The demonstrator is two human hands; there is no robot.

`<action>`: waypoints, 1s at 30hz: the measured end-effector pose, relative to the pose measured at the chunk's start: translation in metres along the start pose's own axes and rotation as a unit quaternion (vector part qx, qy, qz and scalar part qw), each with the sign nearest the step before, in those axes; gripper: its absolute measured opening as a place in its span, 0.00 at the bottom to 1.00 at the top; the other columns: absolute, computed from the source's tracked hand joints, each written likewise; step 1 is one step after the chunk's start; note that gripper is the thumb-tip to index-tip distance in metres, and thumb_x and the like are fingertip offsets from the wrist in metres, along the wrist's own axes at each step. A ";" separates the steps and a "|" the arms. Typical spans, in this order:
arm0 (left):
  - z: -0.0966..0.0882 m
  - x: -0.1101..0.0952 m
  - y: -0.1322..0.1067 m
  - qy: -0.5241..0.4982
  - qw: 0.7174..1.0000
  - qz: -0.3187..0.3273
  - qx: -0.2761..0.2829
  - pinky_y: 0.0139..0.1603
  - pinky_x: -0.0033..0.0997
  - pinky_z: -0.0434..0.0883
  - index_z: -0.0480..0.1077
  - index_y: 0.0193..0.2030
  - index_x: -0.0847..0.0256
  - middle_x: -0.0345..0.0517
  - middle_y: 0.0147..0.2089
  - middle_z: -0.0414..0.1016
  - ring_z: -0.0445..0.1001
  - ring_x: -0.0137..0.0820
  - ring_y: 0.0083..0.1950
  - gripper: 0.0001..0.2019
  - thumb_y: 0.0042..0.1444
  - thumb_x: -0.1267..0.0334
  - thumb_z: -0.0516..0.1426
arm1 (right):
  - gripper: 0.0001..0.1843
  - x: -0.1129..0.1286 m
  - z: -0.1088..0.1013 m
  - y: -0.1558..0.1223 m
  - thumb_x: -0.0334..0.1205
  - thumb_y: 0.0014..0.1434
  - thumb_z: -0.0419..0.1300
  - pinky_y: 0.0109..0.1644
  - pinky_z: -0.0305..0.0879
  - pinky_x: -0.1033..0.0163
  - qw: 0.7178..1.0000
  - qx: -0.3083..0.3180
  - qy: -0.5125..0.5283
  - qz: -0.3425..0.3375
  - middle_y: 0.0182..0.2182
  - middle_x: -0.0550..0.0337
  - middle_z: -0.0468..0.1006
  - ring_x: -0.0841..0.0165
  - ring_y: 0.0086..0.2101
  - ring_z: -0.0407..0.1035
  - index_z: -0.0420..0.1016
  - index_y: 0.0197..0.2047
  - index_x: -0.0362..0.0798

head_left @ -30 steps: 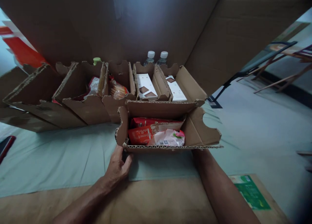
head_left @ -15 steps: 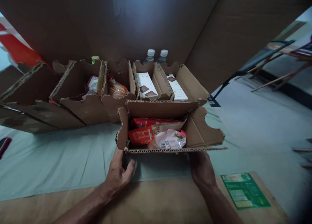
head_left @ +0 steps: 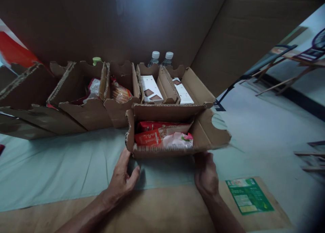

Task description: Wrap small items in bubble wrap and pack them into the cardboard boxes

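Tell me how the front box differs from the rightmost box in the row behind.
The front box lies with a long side toward the person; the rightmost box has its long sides running away. The front box holds red and pink packets, the rightmost box a white carton. The left hand and right hand are at the front box; neither is at the rightmost box. Both are open-topped cardboard.

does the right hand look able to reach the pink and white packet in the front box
Probably yes: the packet lies uncovered in the open-topped box, though the right hand must first clear the near wall.
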State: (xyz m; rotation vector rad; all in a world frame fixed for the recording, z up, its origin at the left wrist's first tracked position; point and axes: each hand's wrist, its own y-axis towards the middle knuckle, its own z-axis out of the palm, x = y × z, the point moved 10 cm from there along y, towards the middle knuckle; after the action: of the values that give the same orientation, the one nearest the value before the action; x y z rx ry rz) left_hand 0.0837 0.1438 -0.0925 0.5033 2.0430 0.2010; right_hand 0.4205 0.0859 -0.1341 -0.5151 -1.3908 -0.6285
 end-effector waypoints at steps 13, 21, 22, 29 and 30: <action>0.014 -0.009 0.001 -0.088 0.991 0.048 0.087 0.72 0.64 0.61 0.39 0.80 0.51 0.56 0.80 0.50 0.55 0.55 0.77 0.46 0.59 0.62 0.58 | 0.20 0.017 0.006 -0.006 0.64 0.62 0.61 0.53 0.69 0.50 0.997 0.000 0.075 -0.022 0.43 0.62 0.84 0.60 0.46 0.76 0.82 0.45 0.60; 0.015 -0.017 -0.002 -0.134 0.981 0.064 0.127 0.74 0.66 0.56 0.39 0.80 0.51 0.55 0.81 0.44 0.51 0.57 0.79 0.47 0.59 0.61 0.59 | 0.21 0.037 0.005 -0.030 0.62 0.64 0.59 0.49 0.68 0.54 0.996 -0.040 0.059 -0.050 0.50 0.58 0.82 0.60 0.53 0.72 0.81 0.48 0.57; 0.013 -0.019 -0.002 -0.131 0.982 0.072 0.119 0.74 0.66 0.58 0.40 0.80 0.51 0.55 0.81 0.46 0.52 0.57 0.78 0.46 0.59 0.62 0.59 | 0.21 0.038 0.004 -0.034 0.62 0.64 0.59 0.49 0.68 0.54 0.996 -0.044 0.058 -0.053 0.50 0.58 0.82 0.60 0.53 0.72 0.81 0.48 0.57; 0.000 -0.042 -0.018 -0.113 0.990 0.063 0.060 0.64 0.59 0.72 0.56 0.73 0.55 0.60 0.69 0.66 0.68 0.53 0.69 0.35 0.57 0.65 0.58 | 0.24 0.042 -0.009 -0.046 0.63 0.64 0.58 0.51 0.69 0.52 0.995 -0.060 0.058 -0.053 0.52 0.56 0.82 0.58 0.54 0.73 0.81 0.50 0.56; 0.003 -0.047 -0.026 -0.104 0.991 0.055 0.068 0.64 0.59 0.72 0.55 0.73 0.55 0.61 0.69 0.66 0.68 0.53 0.69 0.36 0.58 0.65 0.58 | 0.25 0.043 -0.013 -0.045 0.63 0.65 0.57 0.52 0.70 0.52 0.995 -0.061 0.052 -0.057 0.53 0.56 0.82 0.58 0.54 0.73 0.80 0.51 0.55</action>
State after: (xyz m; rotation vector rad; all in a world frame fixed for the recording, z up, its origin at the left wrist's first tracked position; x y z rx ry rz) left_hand 0.0992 0.0997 -0.0659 0.6939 1.8350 0.0721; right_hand 0.4026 0.0399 -0.0945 -0.4957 -1.2952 -0.8256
